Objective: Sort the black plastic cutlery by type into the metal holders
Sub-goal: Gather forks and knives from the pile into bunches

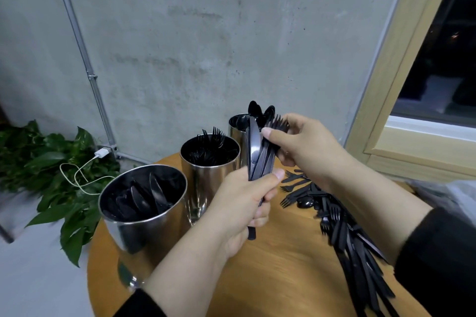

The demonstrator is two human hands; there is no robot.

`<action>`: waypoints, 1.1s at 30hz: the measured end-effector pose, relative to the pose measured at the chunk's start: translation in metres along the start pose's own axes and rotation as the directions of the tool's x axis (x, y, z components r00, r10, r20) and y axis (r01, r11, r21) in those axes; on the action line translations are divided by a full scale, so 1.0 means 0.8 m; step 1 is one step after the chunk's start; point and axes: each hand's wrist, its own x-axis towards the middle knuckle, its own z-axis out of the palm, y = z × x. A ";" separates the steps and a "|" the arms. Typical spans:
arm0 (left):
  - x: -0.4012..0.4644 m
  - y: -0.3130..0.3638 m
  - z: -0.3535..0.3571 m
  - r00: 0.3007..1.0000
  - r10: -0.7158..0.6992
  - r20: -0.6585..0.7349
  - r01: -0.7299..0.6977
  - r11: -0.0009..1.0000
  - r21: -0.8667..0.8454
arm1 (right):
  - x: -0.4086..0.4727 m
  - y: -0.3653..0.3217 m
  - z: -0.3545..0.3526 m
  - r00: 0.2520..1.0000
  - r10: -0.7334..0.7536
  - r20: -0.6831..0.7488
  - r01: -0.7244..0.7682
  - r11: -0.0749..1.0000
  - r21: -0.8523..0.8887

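Head: loose cutlery pile [342,224] (under right arm), plant [51,162] beside table [283,265].

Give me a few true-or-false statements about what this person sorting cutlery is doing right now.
1. The left hand grips a bundle of knives. True.
2. The right hand is empty. False: it pinches forks.
3. The nearest metal holder contains knives. True.
4. The middle holder contains spoons. False: it holds forks; spoons stand in the far holder.
5. No unsorted cutlery remains. False: a loose pile lies on the wooden table.
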 end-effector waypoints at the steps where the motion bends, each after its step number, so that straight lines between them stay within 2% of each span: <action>1: -0.007 0.000 0.003 1.000 0.004 -0.004 -0.004 1.000 -0.003 | -0.007 -0.001 -0.003 1.000 0.005 -0.009 -0.005 1.000 0.027; 6: -0.032 0.007 0.013 0.996 0.032 -0.083 -0.038 0.997 -0.070 | -0.037 -0.014 -0.011 0.999 -0.019 -0.029 0.020 1.000 0.017; 9: -0.044 0.017 0.011 0.986 0.106 -0.130 -0.103 0.994 0.028 | -0.048 -0.025 -0.012 0.992 -0.064 -0.108 0.070 0.996 0.050; 13: -0.051 0.041 -0.009 0.921 0.243 -0.305 -0.213 0.969 0.127 | -0.044 -0.054 -0.016 0.953 -0.155 -0.259 0.194 0.972 0.132; 15: -0.053 0.058 -0.028 0.882 0.317 -0.348 -0.275 0.947 0.166 | -0.035 -0.071 -0.018 0.914 -0.219 -0.340 0.270 0.957 0.109; 18: -0.062 0.085 -0.056 0.879 0.306 -0.366 -0.298 0.951 0.082 | -0.008 -0.082 -0.003 0.867 -0.326 -0.377 0.333 0.942 -0.049; 21: -0.070 0.099 -0.079 0.906 0.286 -0.312 -0.297 0.955 0.013 | 0.028 -0.072 0.034 0.868 -0.370 -0.333 0.315 0.926 -0.208; 27: -0.078 0.091 -0.110 0.941 0.240 -0.239 -0.255 0.966 -0.032 | 0.086 -0.020 0.101 0.935 -0.294 -0.198 0.166 0.856 -0.489; 31: -0.075 0.087 -0.127 0.949 0.222 -0.224 -0.232 0.972 -0.020 | 0.095 0.014 0.122 0.985 -0.165 0.047 0.152 0.713 -0.685; 33: -0.071 0.084 -0.133 0.949 0.220 -0.226 -0.229 0.973 -0.013 | 0.096 0.028 0.123 0.984 -0.123 0.126 0.176 0.675 -0.717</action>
